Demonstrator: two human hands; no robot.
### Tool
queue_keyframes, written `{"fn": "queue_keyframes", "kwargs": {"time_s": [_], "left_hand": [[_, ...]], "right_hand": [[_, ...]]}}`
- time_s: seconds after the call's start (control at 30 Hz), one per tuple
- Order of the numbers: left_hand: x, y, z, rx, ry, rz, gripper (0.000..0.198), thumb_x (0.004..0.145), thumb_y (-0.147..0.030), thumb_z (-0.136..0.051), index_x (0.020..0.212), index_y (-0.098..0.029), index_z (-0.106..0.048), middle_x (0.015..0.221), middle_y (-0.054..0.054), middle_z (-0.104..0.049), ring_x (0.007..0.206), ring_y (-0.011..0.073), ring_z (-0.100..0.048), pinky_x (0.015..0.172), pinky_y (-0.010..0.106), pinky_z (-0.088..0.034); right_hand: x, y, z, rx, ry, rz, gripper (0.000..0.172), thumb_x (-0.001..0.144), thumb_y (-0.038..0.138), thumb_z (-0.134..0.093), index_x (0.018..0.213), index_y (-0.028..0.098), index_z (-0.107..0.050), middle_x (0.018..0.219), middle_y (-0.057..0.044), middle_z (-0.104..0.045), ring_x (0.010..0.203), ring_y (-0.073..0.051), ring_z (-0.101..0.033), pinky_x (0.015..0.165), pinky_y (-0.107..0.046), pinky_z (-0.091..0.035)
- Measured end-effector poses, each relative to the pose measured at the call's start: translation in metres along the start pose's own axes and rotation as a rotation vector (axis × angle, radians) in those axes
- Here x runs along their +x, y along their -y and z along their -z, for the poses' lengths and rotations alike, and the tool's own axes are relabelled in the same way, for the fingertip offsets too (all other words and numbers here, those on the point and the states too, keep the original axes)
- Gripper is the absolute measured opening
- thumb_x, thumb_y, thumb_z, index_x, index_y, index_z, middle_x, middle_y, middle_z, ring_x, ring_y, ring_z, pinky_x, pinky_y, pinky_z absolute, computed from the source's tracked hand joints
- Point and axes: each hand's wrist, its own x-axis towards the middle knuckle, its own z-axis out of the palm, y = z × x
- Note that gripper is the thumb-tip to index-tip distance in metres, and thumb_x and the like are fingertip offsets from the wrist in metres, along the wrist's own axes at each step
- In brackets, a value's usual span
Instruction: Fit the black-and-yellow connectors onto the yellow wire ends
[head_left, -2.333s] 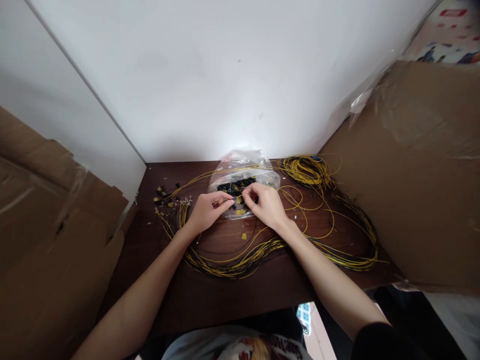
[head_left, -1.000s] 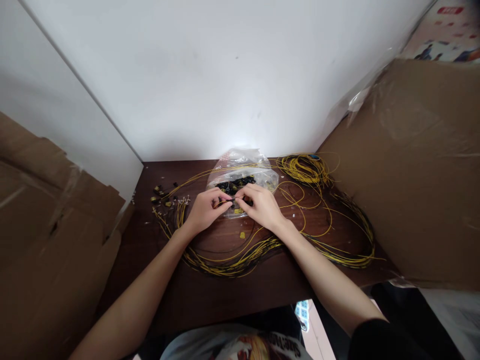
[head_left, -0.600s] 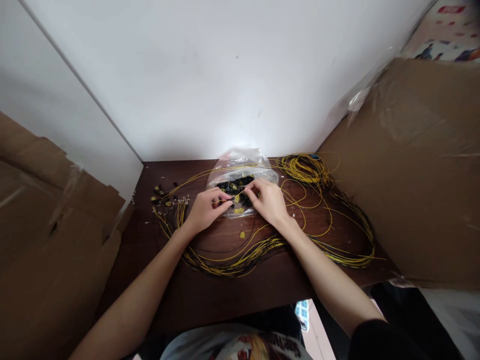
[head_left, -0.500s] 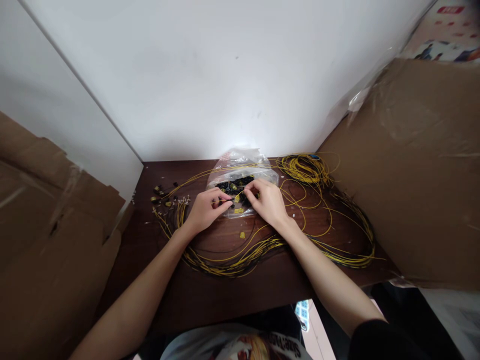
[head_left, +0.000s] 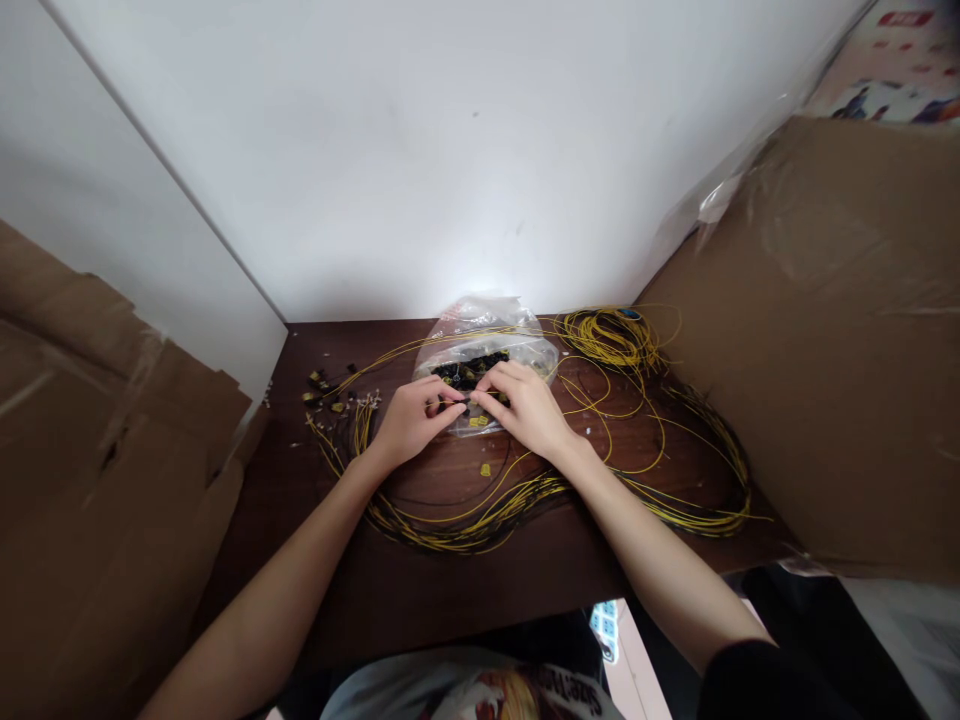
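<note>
My left hand (head_left: 415,417) pinches a small black connector, with a thin wire running to it; the fingers hide much of it. Close against it, my right hand (head_left: 525,405) pinches a thin yellow wire, and the fingertips of both hands nearly meet. Beneath them lies a clear plastic bag (head_left: 480,318) with many small black connectors (head_left: 480,368) heaped on it. A few yellow connector pieces (head_left: 478,422) rest on the bag's front part. One loose yellow piece (head_left: 485,470) sits on the dark wooden table (head_left: 420,590) nearer to me.
A bundle of yellow and black wires (head_left: 465,535) curves across the table under my forearms. At the back right lies a coil of yellow wire (head_left: 611,340). Several wired connectors (head_left: 319,382) lie at the left. Cardboard (head_left: 112,480) and a large carton (head_left: 840,350) flank the table.
My right hand has moved left and slightly down, bringing its fingertips close to those of my left hand. The left hand has stayed in place.
</note>
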Motion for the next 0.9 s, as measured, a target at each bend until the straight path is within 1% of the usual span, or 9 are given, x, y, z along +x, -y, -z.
{"fn": "queue_keyframes", "kwargs": {"time_s": [0.13,0.23,0.5,0.6,0.67,0.73,0.83,0.9], "left_hand": [[0.0001,-0.0002,0.0003,-0.006,-0.007,-0.004,0.016,0.079,-0.028,-0.06,0.084,-0.014,-0.067,0.066,0.0,-0.054,0.053,0.0092,-0.043,0.054,0.022,-0.034],[0.0002,-0.0014,0.0006,-0.011,-0.012,0.004,0.015,0.078,-0.027,-0.06,0.084,-0.014,-0.067,0.065,0.0,-0.053,0.052,0.0089,-0.042,0.053,0.022,-0.034],[0.0002,-0.001,0.0004,-0.022,-0.016,0.017,0.015,0.078,-0.027,-0.061,0.083,-0.014,-0.068,0.067,0.001,-0.056,0.052,0.0087,-0.042,0.052,0.022,-0.034],[0.0004,0.0,0.0002,-0.044,-0.036,0.034,0.016,0.077,-0.029,-0.062,0.081,-0.015,-0.068,0.067,0.001,-0.058,0.053,0.0092,-0.045,0.052,0.022,-0.035],[0.0006,0.0005,0.0,-0.075,-0.068,0.071,0.017,0.076,-0.03,-0.063,0.08,-0.015,-0.068,0.069,0.002,-0.062,0.055,0.0099,-0.048,0.053,0.022,-0.038],[0.001,0.0002,-0.0001,-0.135,-0.111,0.143,0.02,0.074,-0.032,-0.064,0.082,-0.014,-0.068,0.072,0.003,-0.065,0.053,0.0098,-0.05,0.051,0.022,-0.039],[0.002,-0.0015,0.0005,-0.299,-0.154,0.259,0.024,0.073,-0.034,-0.065,0.086,-0.013,-0.066,0.077,0.005,-0.068,0.045,0.0073,-0.048,0.044,0.021,-0.038],[0.0029,-0.003,0.0016,-0.412,-0.172,0.304,0.026,0.073,-0.034,-0.066,0.087,-0.012,-0.065,0.082,0.006,-0.069,0.043,0.0058,-0.047,0.043,0.02,-0.039]], "right_hand": [[-0.0006,-0.0004,-0.0032,-0.013,0.05,0.03,0.016,0.09,0.023,-0.046,0.086,0.018,-0.061,0.083,-0.004,-0.062,0.082,-0.017,-0.053,0.078,-0.03,-0.038],[-0.0013,-0.0005,-0.0043,-0.016,0.061,0.029,0.013,0.087,0.022,-0.049,0.085,0.018,-0.062,0.082,-0.004,-0.062,0.081,-0.017,-0.053,0.077,-0.029,-0.039],[-0.0013,-0.0045,-0.0026,-0.018,-0.038,-0.107,0.013,0.085,0.021,-0.05,0.076,0.018,-0.06,0.08,-0.003,-0.063,0.078,-0.016,-0.056,0.074,-0.027,-0.041],[-0.0008,-0.0073,-0.0011,-0.034,-0.079,-0.154,0.012,0.083,0.021,-0.051,0.074,0.019,-0.059,0.078,-0.002,-0.064,0.077,-0.016,-0.057,0.074,-0.027,-0.041],[-0.0005,-0.0082,-0.0002,-0.039,-0.096,-0.173,0.012,0.082,0.02,-0.051,0.072,0.019,-0.058,0.078,-0.002,-0.064,0.077,-0.016,-0.058,0.073,-0.027,-0.041],[-0.0003,-0.0084,0.0003,-0.035,-0.102,-0.182,0.012,0.081,0.019,-0.051,0.071,0.019,-0.058,0.078,-0.002,-0.064,0.077,-0.016,-0.059,0.072,-0.027,-0.041],[-0.0001,-0.0077,0.0006,-0.026,-0.098,-0.184,0.012,0.08,0.019,-0.051,0.071,0.018,-0.058,0.077,-0.002,-0.064,0.076,-0.016,-0.059,0.072,-0.026,-0.041],[0.0,-0.0072,0.0007,-0.022,-0.092,-0.184,0.012,0.08,0.019,-0.051,0.071,0.018,-0.058,0.077,-0.003,-0.064,0.075,-0.016,-0.058,0.072,-0.026,-0.041]]}}
